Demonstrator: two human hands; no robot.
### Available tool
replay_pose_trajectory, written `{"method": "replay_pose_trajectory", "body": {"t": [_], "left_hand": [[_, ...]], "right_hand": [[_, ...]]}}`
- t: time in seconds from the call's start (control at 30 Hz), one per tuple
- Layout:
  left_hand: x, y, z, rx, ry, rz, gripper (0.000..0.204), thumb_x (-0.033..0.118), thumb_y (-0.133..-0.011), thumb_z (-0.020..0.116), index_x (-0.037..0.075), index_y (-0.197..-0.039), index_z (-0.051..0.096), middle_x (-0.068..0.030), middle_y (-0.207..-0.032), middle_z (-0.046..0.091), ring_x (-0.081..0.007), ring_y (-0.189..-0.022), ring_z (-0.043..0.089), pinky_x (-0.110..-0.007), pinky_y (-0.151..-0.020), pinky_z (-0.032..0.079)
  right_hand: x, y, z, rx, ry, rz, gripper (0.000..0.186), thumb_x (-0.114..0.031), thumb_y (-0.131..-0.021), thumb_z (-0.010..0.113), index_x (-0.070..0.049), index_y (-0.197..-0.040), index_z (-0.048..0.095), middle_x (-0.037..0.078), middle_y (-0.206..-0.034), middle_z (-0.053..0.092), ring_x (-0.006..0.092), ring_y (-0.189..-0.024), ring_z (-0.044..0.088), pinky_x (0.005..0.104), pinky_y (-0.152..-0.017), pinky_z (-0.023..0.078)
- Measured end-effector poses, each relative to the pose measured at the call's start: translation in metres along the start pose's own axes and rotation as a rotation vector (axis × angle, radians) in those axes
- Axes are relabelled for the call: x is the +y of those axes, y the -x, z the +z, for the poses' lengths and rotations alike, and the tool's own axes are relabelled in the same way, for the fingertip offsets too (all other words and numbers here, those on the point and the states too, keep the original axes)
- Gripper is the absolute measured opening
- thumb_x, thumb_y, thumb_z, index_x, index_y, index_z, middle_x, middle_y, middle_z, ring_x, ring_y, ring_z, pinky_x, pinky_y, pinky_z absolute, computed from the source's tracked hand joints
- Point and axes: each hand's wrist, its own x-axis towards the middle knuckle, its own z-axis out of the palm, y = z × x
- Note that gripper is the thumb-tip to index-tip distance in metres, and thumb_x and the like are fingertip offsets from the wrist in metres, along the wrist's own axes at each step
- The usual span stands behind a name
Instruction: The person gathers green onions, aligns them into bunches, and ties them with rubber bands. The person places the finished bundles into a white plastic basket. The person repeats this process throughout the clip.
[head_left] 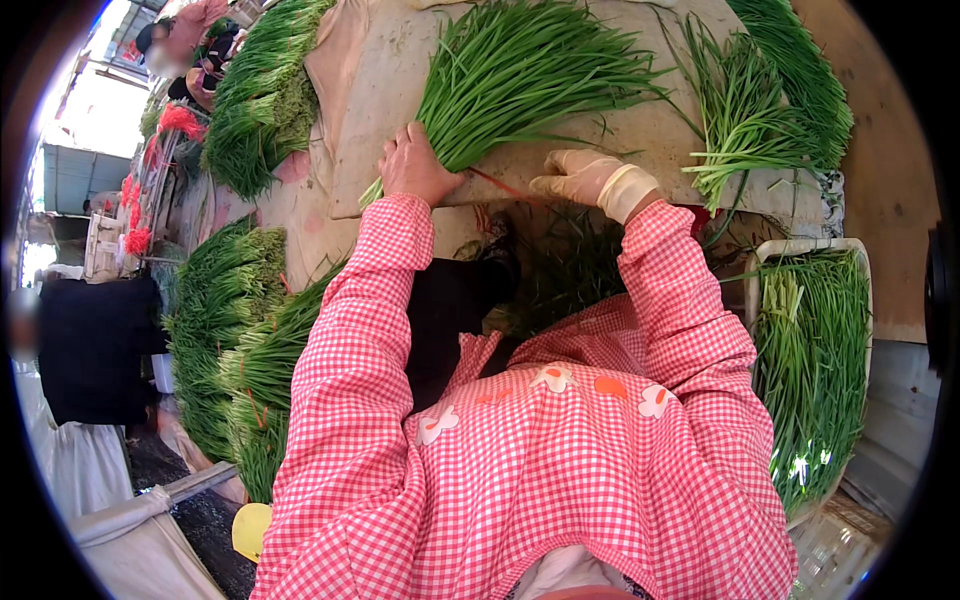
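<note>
A bunch of green garlic chives [530,75] lies on the pale board [375,70] before me, its leaves fanned out toward the far right. My left hand [415,165], bare, is wrapped round the bunch near its stem end, and the cut stems poke out beside the fingers. In a cream glove, my right hand [590,182] is at the board's near edge with its fingers closed. A thin reddish tie [487,178] stretches between the bunch and the right fingers. Part of the tie is hidden by the hands.
Loose chives [735,110] lie at the board's right. A white crate [868,300] of chives stands by my right elbow. Stacked chive bundles [225,320] line the left. Loose leaves [570,260] lie below the board. A person in black [95,350] is at far left, another person [185,40] beyond.
</note>
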Motion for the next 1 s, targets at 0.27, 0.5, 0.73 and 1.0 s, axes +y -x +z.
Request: {"method": "replay_pose_trajectory", "body": {"t": [0.27, 0.5, 0.73, 1.0], "left_hand": [[0.001, -0.001, -0.001, -0.005, -0.012, -0.003, 0.086, 0.039, -0.055, 0.078, -0.002, -0.12, 0.039, -0.0189, -0.119, 0.046, -0.0364, -0.11, 0.045, -0.044, -0.091, 0.04], [0.0, 0.0, 0.003, -0.033, -0.011, -0.002, 0.088, 0.04, -0.056, 0.078, 0.0, -0.121, 0.037, -0.0177, -0.123, 0.042, -0.0357, -0.113, 0.041, -0.045, -0.095, 0.035], [0.003, 0.002, 0.006, 0.009, -0.01, 0.04, 0.086, 0.039, -0.055, 0.078, 0.0, -0.12, 0.037, -0.0183, -0.122, 0.042, -0.0356, -0.114, 0.04, -0.048, -0.094, 0.034], [-0.002, 0.001, 0.007, -0.021, -0.047, 0.022, 0.085, 0.037, -0.054, 0.079, 0.002, -0.119, 0.037, -0.0169, -0.12, 0.043, -0.0343, -0.114, 0.041, -0.047, -0.093, 0.035]], "right_hand": [[-0.018, -0.003, 0.044, 0.268, 0.413, -0.06, 0.028, -0.028, -0.074, 0.062, -0.003, -0.085, 0.057, 0.018, -0.084, 0.062, 0.037, -0.082, 0.06, 0.0424, -0.071, 0.047], [-0.02, -0.004, 0.05, 0.299, 0.31, -0.177, 0.011, -0.014, -0.081, 0.053, -0.006, -0.083, 0.059, 0.016, -0.078, 0.062, 0.0308, -0.078, 0.061, 0.038, -0.068, 0.047], [-0.035, -0.01, 0.053, -0.032, -0.85, -0.406, 0.017, -0.022, -0.086, 0.056, -0.007, -0.078, 0.056, -0.004, -0.068, 0.053, 0.0048, -0.064, 0.046, 0.0197, -0.06, 0.04], [-0.004, 0.015, 0.008, 0.257, 0.183, -0.07, 0.043, -0.044, -0.08, 0.058, -0.002, -0.086, 0.059, 0.015, -0.079, 0.06, 0.0298, -0.076, 0.058, 0.0352, -0.071, 0.046]]}}
